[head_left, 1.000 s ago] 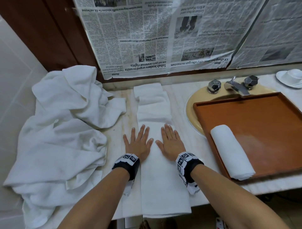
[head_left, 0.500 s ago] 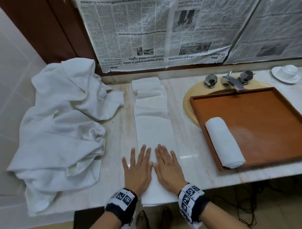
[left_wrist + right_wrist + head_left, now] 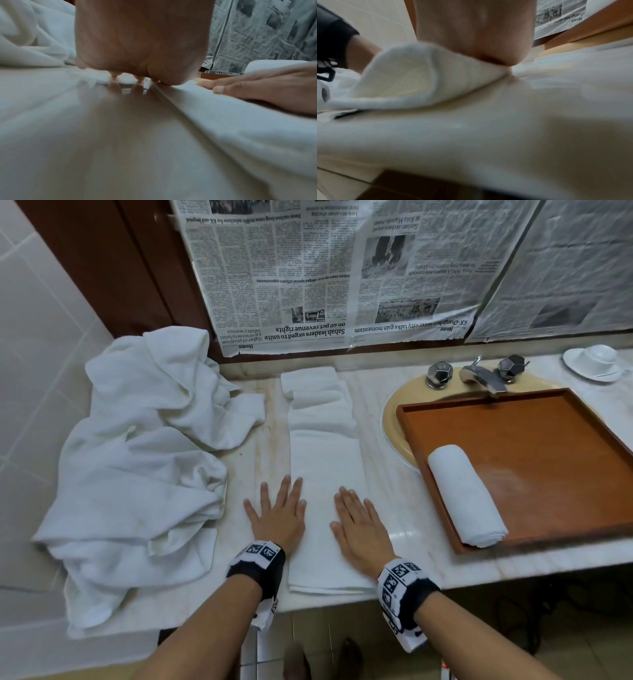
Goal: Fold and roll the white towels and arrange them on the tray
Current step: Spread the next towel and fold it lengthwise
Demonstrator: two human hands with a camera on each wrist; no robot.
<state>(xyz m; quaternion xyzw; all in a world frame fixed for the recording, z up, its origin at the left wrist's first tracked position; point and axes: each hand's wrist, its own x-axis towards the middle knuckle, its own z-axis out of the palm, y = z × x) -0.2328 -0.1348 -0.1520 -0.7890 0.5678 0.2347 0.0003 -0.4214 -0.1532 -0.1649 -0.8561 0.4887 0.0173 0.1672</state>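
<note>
A white towel [image 3: 323, 460], folded into a long narrow strip, lies lengthwise on the marble counter [image 3: 387, 419]. My left hand [image 3: 279, 513] lies flat on its left edge near the front, fingers straight and spread. My right hand [image 3: 358, 523] presses flat on its right edge, level with the left. In the left wrist view the left palm [image 3: 142, 40] rests by the towel's fold [image 3: 205, 108]. In the right wrist view the towel's near end [image 3: 412, 78] curls up a little. One rolled white towel [image 3: 466, 494] lies at the left end of the brown wooden tray [image 3: 555, 446].
A heap of loose white towels [image 3: 137, 460] covers the counter's left part. The tray sits over the yellow sink [image 3: 394, 419], with the tap [image 3: 483, 374] behind it. A white cup and saucer [image 3: 594, 361] stand far right. Newspaper [image 3: 308, 268] covers the wall behind.
Both flat hands slid down the strip toward the counter's front edge, then moved apart to its two side edges. The towel's near end now lies on the counter instead of hanging over it.
</note>
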